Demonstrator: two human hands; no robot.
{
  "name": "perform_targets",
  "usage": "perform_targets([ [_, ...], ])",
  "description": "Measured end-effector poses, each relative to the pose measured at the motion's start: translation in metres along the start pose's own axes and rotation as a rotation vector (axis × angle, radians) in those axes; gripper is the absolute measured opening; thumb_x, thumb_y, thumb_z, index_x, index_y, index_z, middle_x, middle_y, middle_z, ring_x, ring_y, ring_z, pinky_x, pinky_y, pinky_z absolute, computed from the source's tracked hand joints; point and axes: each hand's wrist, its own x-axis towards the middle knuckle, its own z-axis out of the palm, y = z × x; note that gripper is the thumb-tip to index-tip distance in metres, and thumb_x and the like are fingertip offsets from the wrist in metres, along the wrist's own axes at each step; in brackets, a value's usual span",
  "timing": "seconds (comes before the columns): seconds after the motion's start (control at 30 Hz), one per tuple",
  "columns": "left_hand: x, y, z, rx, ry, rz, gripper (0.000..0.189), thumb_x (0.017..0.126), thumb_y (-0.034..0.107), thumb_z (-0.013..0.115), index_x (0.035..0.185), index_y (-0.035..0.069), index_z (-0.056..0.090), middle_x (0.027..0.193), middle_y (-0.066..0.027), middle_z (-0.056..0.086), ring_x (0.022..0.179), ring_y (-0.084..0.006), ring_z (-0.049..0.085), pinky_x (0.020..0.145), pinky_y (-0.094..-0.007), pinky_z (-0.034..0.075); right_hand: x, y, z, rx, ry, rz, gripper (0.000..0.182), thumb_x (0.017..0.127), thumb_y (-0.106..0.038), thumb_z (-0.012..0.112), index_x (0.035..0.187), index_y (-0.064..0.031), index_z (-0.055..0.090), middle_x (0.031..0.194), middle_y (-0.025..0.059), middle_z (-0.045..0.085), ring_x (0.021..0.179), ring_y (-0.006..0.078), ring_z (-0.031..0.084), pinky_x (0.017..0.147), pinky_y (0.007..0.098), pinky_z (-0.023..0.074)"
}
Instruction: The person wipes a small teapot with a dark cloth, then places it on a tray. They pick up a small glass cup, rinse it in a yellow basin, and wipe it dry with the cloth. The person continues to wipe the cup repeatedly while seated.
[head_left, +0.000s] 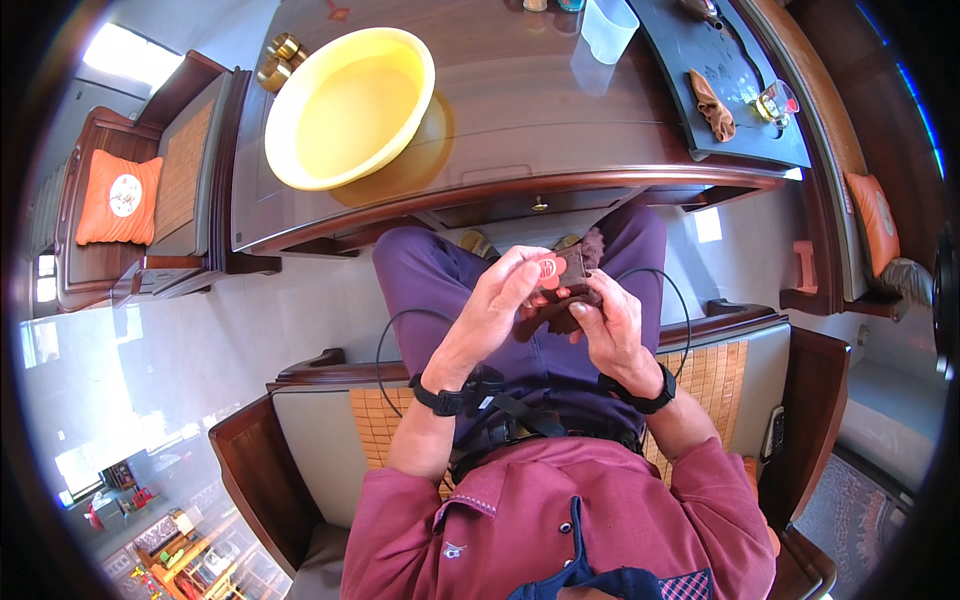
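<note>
Above my lap, my left hand (499, 296) grips a small dark brown box-like object (574, 270). A red flower-shaped emblem (551, 271) with a character in it marks its face. My right hand (615, 322) pinches a fluffy dark brown cloth (592, 246), which wraps behind and beneath the object. Part of the cloth hangs below my fingers. Both hands partly cover the object, so its far side is hidden.
Before me stands a dark wooden table (517, 142) bearing a yellow basin (274, 150), brass-coloured cups (274, 73) and a translucent plastic container (609, 30). A black tea tray (739, 142) holds a brown cloth (711, 105) and a glass cup (776, 103). Thin black cables (380, 352) loop beside my thighs.
</note>
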Motion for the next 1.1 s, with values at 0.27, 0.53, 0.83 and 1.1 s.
perform_targets([
  [0.27, -0.001, -0.012, 0.009, 0.194, 0.023, 0.356, 0.047, 0.102, 0.020, 0.068, 0.142, 0.003, 0.050, 0.132, -0.0087, 0.061, 0.117, -0.0146, 0.061, 0.101, -0.0305, 0.049, 0.000, -0.007, -0.002, 0.207, 0.041, 0.326, 0.027, 0.097, -0.001, 0.062, 0.124, 0.0047, 0.058, 0.084, 0.0125, 0.066, 0.050, 0.0147, 0.059, 0.046, 0.0281, 0.0467],
  [0.53, -0.001, -0.011, -0.002, -0.002, 0.020, 0.102, 0.056, 0.105, 0.040, 0.060, 0.144, 0.001, 0.051, 0.130, -0.0060, 0.063, 0.116, -0.0133, 0.059, 0.103, -0.0297, 0.046, 0.004, -0.006, -0.005, -0.056, -0.007, 0.008, 0.028, 0.096, 0.000, 0.063, 0.124, 0.0056, 0.059, 0.086, 0.0126, 0.066, 0.050, 0.0148, 0.059, 0.047, 0.0293, 0.0476],
  [0.83, -0.008, -0.003, 0.012, -0.090, 0.026, 0.256, 0.056, 0.099, 0.024, 0.073, 0.144, 0.001, 0.051, 0.136, -0.0090, 0.057, 0.120, -0.0163, 0.058, 0.103, -0.0327, 0.048, 0.005, -0.007, -0.002, 0.225, 0.034, 0.307, 0.030, 0.096, 0.001, 0.063, 0.126, 0.0037, 0.057, 0.090, 0.0146, 0.068, 0.053, 0.0150, 0.060, 0.048, 0.0303, 0.0489],
  [1.1, -0.005, -0.012, 0.001, 0.025, 0.064, 0.199, 0.051, 0.095, 0.012, 0.077, 0.138, 0.001, 0.055, 0.127, -0.0073, 0.064, 0.111, -0.0141, 0.063, 0.095, -0.0312, 0.053, 0.011, -0.020, -0.005, 0.049, -0.030, 0.246, 0.020, 0.098, -0.004, 0.062, 0.117, 0.0042, 0.062, 0.075, 0.0072, 0.063, 0.051, 0.0113, 0.056, 0.047, 0.0264, 0.0444],
])
